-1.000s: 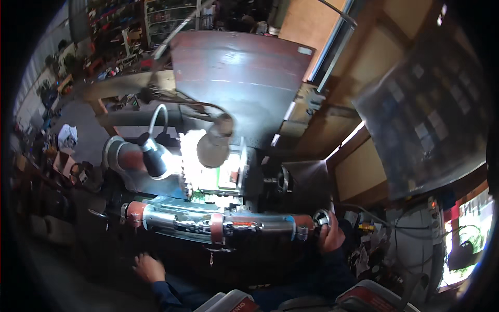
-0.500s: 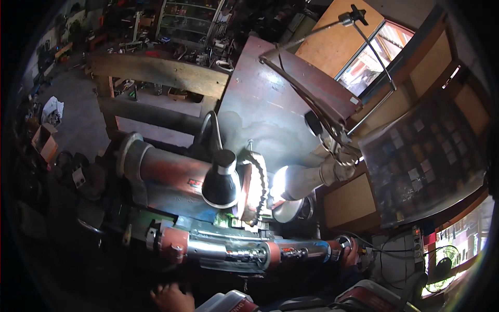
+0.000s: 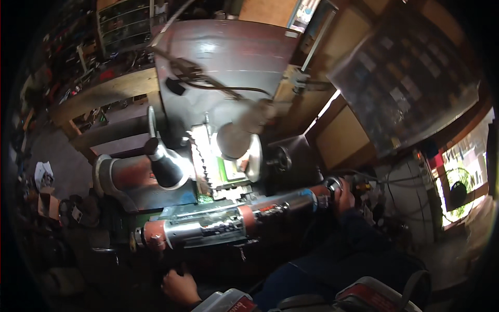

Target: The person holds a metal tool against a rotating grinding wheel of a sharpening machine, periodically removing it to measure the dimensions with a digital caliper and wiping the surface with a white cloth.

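Observation:
A long red-and-silver machine bed (image 3: 244,218) with a bright metal shaft runs across the middle, rising to the right. At its right end is a round metal handwheel (image 3: 332,183). My right hand (image 3: 344,197) is closed on the handwheel's rim, its fingers partly hidden by shadow and blur. Below the machine's left end, my left hand (image 3: 179,287) is curled in front of a dark area. Whatever it grips, if anything, is lost in the dark. Bright swarf-like metal shows along the shaft (image 3: 223,226).
A black lamp (image 3: 169,171) lights the machine from behind, and a larger lamp (image 3: 234,141) on a jointed arm hangs beside it. Behind the bed stands a red-grey headstock housing (image 3: 132,177). Clear-lidded boxes (image 3: 228,301) sit at the lower edge. Cables (image 3: 395,182) hang on the right.
The view has swung right and tilted, so the machine appears lower and further left. My left hand has curled up from a looser pose; my right hand stays at the handwheel.

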`<state>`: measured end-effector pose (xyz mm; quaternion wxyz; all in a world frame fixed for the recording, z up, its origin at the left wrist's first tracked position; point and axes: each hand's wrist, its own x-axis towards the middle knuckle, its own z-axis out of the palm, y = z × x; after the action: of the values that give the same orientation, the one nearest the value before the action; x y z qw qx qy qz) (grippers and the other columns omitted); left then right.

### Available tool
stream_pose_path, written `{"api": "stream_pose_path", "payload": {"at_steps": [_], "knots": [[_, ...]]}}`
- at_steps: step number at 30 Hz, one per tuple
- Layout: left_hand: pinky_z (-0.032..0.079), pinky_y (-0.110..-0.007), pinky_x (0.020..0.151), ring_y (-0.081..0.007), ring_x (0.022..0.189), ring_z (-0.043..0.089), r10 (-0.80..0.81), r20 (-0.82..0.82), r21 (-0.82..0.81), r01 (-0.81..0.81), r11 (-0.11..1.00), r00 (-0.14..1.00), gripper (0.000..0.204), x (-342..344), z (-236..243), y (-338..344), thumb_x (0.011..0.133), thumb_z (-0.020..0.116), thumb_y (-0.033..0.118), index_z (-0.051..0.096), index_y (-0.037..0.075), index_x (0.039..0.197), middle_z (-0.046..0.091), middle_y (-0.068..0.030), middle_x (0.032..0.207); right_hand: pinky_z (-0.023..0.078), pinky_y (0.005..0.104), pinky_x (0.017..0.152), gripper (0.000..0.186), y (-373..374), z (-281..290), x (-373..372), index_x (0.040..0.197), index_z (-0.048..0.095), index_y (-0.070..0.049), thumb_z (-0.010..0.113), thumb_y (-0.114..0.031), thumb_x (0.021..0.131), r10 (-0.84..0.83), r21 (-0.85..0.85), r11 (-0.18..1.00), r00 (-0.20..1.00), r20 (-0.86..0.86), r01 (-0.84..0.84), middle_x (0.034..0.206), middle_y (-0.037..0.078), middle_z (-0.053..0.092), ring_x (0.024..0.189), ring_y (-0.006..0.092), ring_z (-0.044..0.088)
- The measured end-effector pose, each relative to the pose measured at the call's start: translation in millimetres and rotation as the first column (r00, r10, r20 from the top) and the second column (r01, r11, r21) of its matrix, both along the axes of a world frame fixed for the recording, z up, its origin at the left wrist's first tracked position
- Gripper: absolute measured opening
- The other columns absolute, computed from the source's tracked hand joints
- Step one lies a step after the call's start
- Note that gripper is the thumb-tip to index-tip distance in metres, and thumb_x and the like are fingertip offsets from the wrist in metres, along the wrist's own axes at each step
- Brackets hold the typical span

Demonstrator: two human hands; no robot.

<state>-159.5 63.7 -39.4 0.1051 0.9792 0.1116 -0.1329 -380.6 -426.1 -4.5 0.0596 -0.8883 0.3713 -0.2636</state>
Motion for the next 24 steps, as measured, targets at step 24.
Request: {"api": "stream_pose_path", "payload": {"at_steps": [24], "knots": [[0.036, -0.045, 0.108, -0.0359, 0.131, 0.045, 0.059, -0.352, -0.936, -0.351, -0.035, 0.934, 0.071, -144.0, -108.6, -142.1, 0.097, 0.048, 0.058, 0.040, 0.004, 0.143, 0.047, -0.0179, 0.141, 0.050, 0.0264, 0.060, 0.037, -133.2, 24.2, 2.2, 0.125, 0.060, -0.001, 0.048, -0.028, 0.103, 0.133, 0.615, 0.652, 0.866, 0.483, -0.443, 0.081, 0.006, 0.065, 0.071, 0.0122, 0.061]]}}
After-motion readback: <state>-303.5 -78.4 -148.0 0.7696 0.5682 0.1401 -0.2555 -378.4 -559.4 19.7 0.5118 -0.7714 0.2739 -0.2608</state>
